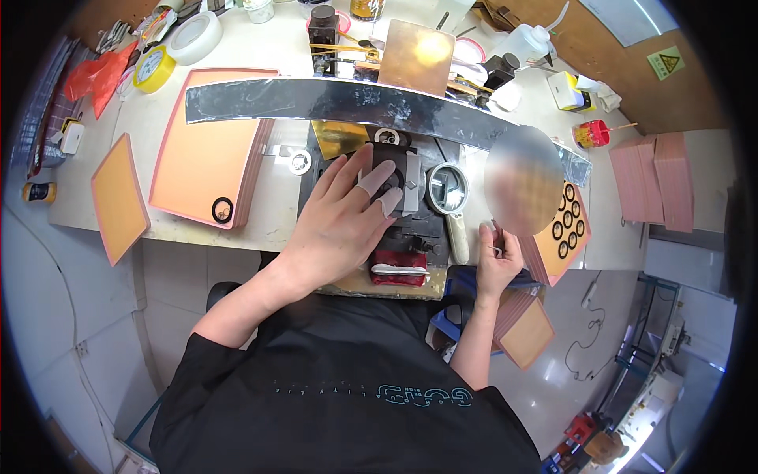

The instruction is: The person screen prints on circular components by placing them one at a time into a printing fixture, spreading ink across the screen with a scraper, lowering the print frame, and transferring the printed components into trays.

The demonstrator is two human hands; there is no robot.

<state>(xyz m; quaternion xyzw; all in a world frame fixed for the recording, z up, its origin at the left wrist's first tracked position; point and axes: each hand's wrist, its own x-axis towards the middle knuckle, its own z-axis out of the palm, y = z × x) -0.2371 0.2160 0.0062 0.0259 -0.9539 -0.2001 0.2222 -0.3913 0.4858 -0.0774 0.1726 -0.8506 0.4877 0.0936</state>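
Note:
My left hand (335, 217) lies over a black block-shaped fixture (404, 175), its fingers spread and two of them in pale finger cots. A round dark part of the fixture shows between the fingers. Off to the right, my right hand (499, 265) is closed in a pinch beside the table edge, around a thin dark item too small to name. Between the hands lies a round magnifying glass (448, 189) with a pale handle. Nearer me, a white stick-like tool (399, 269) rests on a dark red pad (387, 260). Behind the fixture sits a black ring with a pale centre (387, 137).
A long dark strip (332, 101) spans above the work area. Stacked orange boards (201, 142) stand left, with one black ring (223, 209) on top. Several black rings (568, 221) lie on a right-hand stack. Bottles (322, 35) and tape rolls (154, 69) line the back.

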